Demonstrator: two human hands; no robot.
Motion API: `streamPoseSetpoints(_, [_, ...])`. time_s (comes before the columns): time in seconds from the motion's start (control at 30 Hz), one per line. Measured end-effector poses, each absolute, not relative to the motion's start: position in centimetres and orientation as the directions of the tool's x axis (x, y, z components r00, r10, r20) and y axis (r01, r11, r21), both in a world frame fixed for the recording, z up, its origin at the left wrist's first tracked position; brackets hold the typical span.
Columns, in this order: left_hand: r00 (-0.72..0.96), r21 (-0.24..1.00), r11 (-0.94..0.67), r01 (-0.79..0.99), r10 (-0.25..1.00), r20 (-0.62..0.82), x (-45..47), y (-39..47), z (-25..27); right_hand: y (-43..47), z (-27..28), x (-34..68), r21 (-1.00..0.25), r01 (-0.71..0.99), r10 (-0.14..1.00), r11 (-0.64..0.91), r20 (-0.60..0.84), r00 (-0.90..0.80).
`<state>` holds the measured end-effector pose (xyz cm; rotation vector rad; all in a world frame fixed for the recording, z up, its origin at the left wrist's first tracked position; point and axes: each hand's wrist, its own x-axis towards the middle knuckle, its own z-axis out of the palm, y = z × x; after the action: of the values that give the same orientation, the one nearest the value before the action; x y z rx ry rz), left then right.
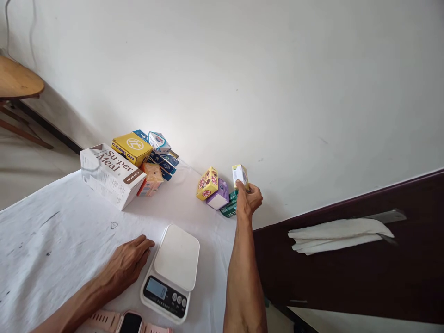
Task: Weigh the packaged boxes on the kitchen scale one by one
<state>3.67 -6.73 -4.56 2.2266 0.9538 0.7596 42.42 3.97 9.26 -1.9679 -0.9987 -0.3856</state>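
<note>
Right hand (249,199) forward, left hand (130,257) palm-down

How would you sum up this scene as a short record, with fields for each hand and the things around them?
Left hand: lies on white cloth, beside a white plastic digital scale; holds nothing visible
Right hand: grips small yellow-and-white box
Near right hand: yellow-and-red box, purple-and-white box, green box
Scale display: digits hard to make out
Far left group: large white "Su-per Meal" box, yellow "COME ON" box, orange box, blue-and-white box
Bottom edge: smartwatch with pink strap
</note>
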Motion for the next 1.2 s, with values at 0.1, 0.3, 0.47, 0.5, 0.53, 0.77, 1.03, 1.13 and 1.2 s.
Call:
streamPoseSetpoints(0.1, [0.581, 0.694, -0.566, 0.444, 0.772, 0.258, 3.7, -6.7, -4.7, 4.7, 9.4, 42.4, -0.56, 0.721, 0.451, -0.408, 0.563, 0.693])
streamPoseSetpoints(0.3, [0.584, 0.693, -0.562, 0.451, 0.773, 0.247, 3.7, -6.8, -4.6, 6.8, 8.0, 40.9, -0.485, 0.674, 0.458, -0.557, 0.498, 0.737])
streamPoseSetpoints(0.47, [0.588, 0.695, -0.562, 0.449, 0.771, 0.244, 3.6, -6.8, -4.3, 7.6, 6.1, 39.6, -0.419, 0.644, 0.482, -0.64, 0.433, 0.761])
streamPoseSetpoints(0.5, [0.589, 0.695, -0.562, 0.448, 0.77, 0.243, 3.6, -6.8, -4.3, 7.7, 5.9, 39.5, -0.406, 0.644, 0.489, -0.648, 0.427, 0.761])
streamPoseSetpoints(0.53, [0.589, 0.696, -0.561, 0.449, 0.771, 0.241, 3.6, -6.8, -4.3, 7.7, 5.8, 39.4, -0.394, 0.646, 0.496, -0.653, 0.422, 0.759])
streamPoseSetpoints(0.77, [0.597, 0.704, -0.55, 0.449, 0.771, 0.222, 3.7, -6.9, -4.4, 7.3, 5.8, 39.1, -0.344, 0.678, 0.54, -0.649, 0.42, 0.73])
streamPoseSetpoints(1.03, [0.604, 0.728, -0.502, 0.467, 0.782, 0.151, 3.7, -6.9, -4.0, 5.8, 8.4, 37.3, -0.318, 0.764, 0.592, -0.561, 0.492, 0.639])
streamPoseSetpoints(1.13, [0.606, 0.742, -0.483, 0.464, 0.785, 0.132, 3.7, -7.1, -3.6, 5.4, 10.2, 35.1, -0.309, 0.857, 0.652, -0.413, 0.557, 0.515])
streamPoseSetpoints(1.2, [0.596, 0.744, -0.477, 0.468, 0.792, 0.133, 3.7, -7.2, -3.6, 5.7, 11.0, 32.8, -0.296, 0.916, 0.709, -0.269, 0.583, 0.397])
